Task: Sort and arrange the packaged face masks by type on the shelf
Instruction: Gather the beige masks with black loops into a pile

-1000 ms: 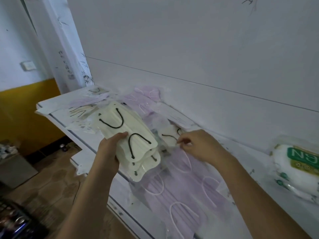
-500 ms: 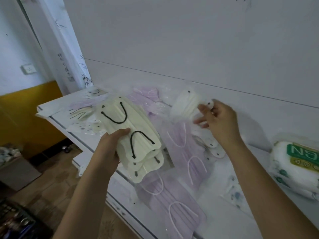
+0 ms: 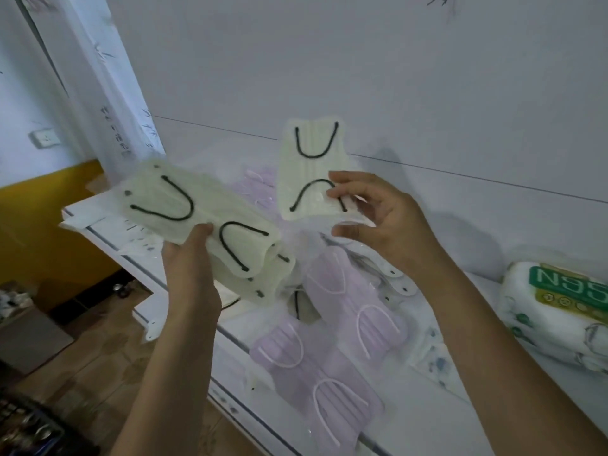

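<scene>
Above the shelf [image 3: 427, 403], the left hand [image 3: 189, 268] grips a cream mask stack [image 3: 197, 218]; right of it, the right hand [image 3: 378, 222] pinches one cream mask [image 3: 311, 172] upright, over purple masks [image 3: 316, 366].

White shelf [image 3: 444, 419] running from the left centre of the frame to the lower right, its front edge lined with a dark strip. Lying on it: two lilac masks [image 3: 316, 383] in clear wrappers at lower centre; further lilac masks [image 3: 260, 182] at centre, toward the wall; white mask packets [image 3: 391, 274] just right of centre; a bulk pack [image 3: 556, 311] labelled N95 at the right edge.
</scene>
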{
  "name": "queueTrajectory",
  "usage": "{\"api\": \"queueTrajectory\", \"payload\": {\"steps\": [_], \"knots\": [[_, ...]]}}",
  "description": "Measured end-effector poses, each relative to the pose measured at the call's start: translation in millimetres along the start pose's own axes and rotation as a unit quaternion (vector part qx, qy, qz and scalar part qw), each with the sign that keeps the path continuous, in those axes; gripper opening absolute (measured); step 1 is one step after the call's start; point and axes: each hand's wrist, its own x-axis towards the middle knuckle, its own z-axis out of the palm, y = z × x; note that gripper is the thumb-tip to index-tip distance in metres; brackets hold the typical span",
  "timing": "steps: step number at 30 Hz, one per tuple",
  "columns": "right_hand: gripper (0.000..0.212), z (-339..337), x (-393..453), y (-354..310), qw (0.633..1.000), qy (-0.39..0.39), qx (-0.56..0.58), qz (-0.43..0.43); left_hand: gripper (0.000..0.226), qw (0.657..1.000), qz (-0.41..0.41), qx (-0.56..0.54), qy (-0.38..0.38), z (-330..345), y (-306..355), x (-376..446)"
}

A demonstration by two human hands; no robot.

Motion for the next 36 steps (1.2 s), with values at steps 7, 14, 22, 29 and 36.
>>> {"api": "queueTrajectory", "payload": {"steps": [7, 14, 22, 29, 36], "knots": [[0.055, 7.8, -12.6, -5.5, 0.99, -0.105, -0.072, 0.06, 0.04, 0.964, -0.015, 0.093, -0.248, 40.0, -6.6, -24.3], [0.033, -56.7, -65.9, 68.2, 0.855, -0.182, -0.444, 0.194, 0.031, 0.96, -0.077, 0.143, -0.226, 33.3, -52.3, -15.3], [0.012, -53.8, -97.2, 87.8, 0.855, -0.072, -0.5, 0.12, 0.032, 0.954, -0.085, 0.162, -0.237, 30.8, -72.4, -17.5], [0.01, -75.8, -76.0, 54.2, 0.904, 0.266, -0.305, 0.136, 0.04, 0.953, -0.097, 0.143, -0.249, 27.0, -77.1, -16.4], [0.013, -88.1, -70.0, 42.2, 0.896, 0.345, -0.207, 0.189, 0.035, 0.95, -0.104, 0.124, -0.268, 32.5, -75.8, -23.9]]}}
